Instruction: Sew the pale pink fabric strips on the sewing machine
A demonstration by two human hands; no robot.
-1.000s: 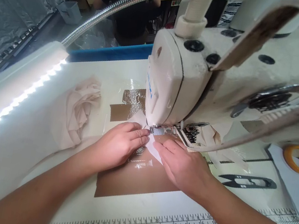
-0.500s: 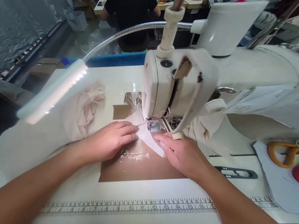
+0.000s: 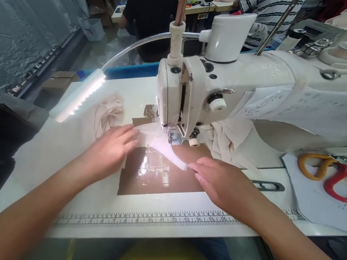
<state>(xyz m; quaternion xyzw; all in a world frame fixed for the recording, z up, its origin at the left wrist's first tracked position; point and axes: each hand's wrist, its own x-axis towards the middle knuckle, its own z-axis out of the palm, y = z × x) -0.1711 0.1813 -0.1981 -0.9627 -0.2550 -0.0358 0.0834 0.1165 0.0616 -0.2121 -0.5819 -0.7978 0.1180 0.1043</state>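
Observation:
A pale strip of fabric (image 3: 165, 147) lies under the needle area of a white sewing machine (image 3: 169, 98), over a brown taped patch (image 3: 151, 177). At the fabric's left end is my left hand (image 3: 113, 148), its fingers close together and resting on the cloth. My right hand (image 3: 218, 180) pinches the right tip of the strip between thumb and fingers. Crumpled beige fabric (image 3: 109, 114) sits beyond my left hand, and more beige cloth (image 3: 230, 138) lies right of the needle.
Orange-handled scissors (image 3: 313, 167) and a red handle (image 3: 345, 183) rest on paper at the right. Dark thread snips (image 3: 271, 186) lie behind my right wrist. A lit lamp (image 3: 80, 95) hangs at the left. A printed ruler (image 3: 151, 218) runs along the front edge. Two people sit beyond.
My left hand has moved left, away from the needle. My right hand has shifted to the strip's right tip, and more of the strip shows between the hands. The view has shifted.

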